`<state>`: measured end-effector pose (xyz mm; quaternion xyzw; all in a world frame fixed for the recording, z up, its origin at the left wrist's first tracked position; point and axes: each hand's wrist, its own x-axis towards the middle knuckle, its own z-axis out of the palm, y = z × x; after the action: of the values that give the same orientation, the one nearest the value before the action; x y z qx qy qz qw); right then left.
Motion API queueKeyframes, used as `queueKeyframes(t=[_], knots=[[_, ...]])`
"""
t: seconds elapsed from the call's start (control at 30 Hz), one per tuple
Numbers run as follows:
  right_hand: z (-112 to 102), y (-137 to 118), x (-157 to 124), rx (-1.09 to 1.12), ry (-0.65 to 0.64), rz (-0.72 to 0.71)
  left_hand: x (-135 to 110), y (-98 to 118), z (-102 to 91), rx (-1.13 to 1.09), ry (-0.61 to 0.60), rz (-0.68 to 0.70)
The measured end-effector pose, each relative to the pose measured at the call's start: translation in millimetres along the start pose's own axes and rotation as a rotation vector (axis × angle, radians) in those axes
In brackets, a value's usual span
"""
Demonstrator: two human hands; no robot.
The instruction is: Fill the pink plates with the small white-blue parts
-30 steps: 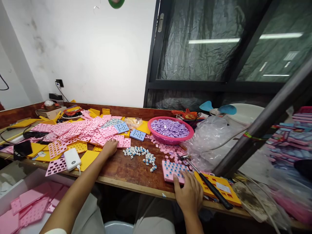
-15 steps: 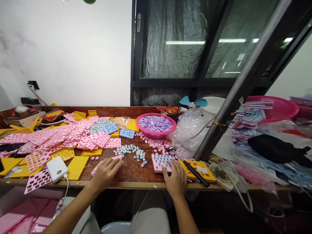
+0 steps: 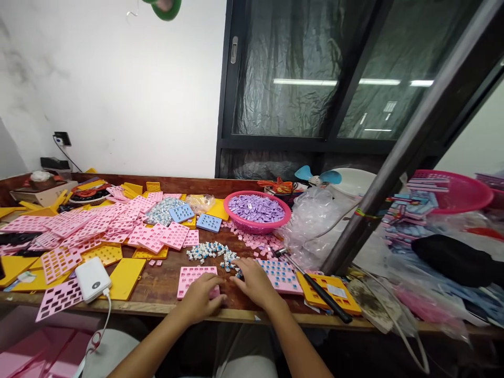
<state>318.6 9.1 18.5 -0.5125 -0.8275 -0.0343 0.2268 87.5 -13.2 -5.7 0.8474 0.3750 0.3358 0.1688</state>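
Observation:
My left hand [image 3: 201, 298] lies on the near right corner of an empty pink grid plate [image 3: 191, 276] at the table's front edge, fingers curled over it. My right hand [image 3: 255, 283] rests just right of it, fingers stretched flat toward a loose pile of small blue-and-white switches [image 3: 210, 252]. A pink plate filled with blue switches [image 3: 284, 274] lies directly right of my right hand.
A pink basket of purple pieces [image 3: 258, 210] stands behind. Heaps of pink grid plates [image 3: 98, 226] and yellow plates [image 3: 126, 275] cover the left, with a white power bank [image 3: 92, 278]. A black-handled tool [image 3: 318, 289], plastic bags [image 3: 315, 220] and a slanted metal pole [image 3: 394, 173] stand right.
My left hand brought a pink grid plate from the heap to the front edge and set it down. My right hand left the filled plate and moved left toward the switches.

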Motion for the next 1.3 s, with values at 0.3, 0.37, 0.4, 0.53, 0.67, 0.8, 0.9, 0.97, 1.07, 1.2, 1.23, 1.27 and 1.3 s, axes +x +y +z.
queueKeyframes(t=[0.3, 0.37, 0.4, 0.53, 0.67, 0.8, 0.9, 0.97, 1.07, 1.2, 1.23, 1.27, 1.3], knots=[[27, -3, 60, -0.047, -0.255, 0.053, 51, -72, -63.4, 0.249, -0.091, -0.284], [32, -1, 62, 0.014, -0.229, 0.036, 60, -76, -61.1, 0.256, -0.173, -0.274], [33, -1, 61, 0.072, -0.201, 0.024, 63, -76, -58.0, 0.259, -0.194, -0.268], [35, -4, 57, 0.403, -0.051, -0.026, 73, -75, -44.6, 0.302, -0.248, -0.281], [33, -11, 57, 0.608, -0.01, -0.041, 78, -76, -40.4, 0.335, -0.267, -0.313], [36, -14, 58, 0.672, -0.03, -0.035, 74, -74, -47.2, 0.329, -0.267, -0.324], [41, -14, 59, 0.676, -0.041, -0.02, 59, -73, -60.5, 0.304, -0.189, -0.319], [44, -16, 58, 0.669, -0.047, -0.012, 44, -74, -71.3, 0.251, -0.097, -0.305], [46, -21, 59, 0.639, -0.017, 0.031, 22, -79, -81.4, 0.175, -0.024, -0.329], [51, -30, 70, 0.524, -0.053, -0.037, 9, -82, -73.9, 0.248, -0.076, -0.455], [53, -32, 74, 0.484, -0.093, -0.077, 9, -81, -70.1, 0.253, -0.097, -0.461], [56, -34, 79, 0.451, -0.135, -0.111, 9, -79, -66.7, 0.247, -0.114, -0.457], [60, -36, 83, 0.432, -0.167, -0.135, 10, -78, -64.0, 0.233, -0.127, -0.446]])
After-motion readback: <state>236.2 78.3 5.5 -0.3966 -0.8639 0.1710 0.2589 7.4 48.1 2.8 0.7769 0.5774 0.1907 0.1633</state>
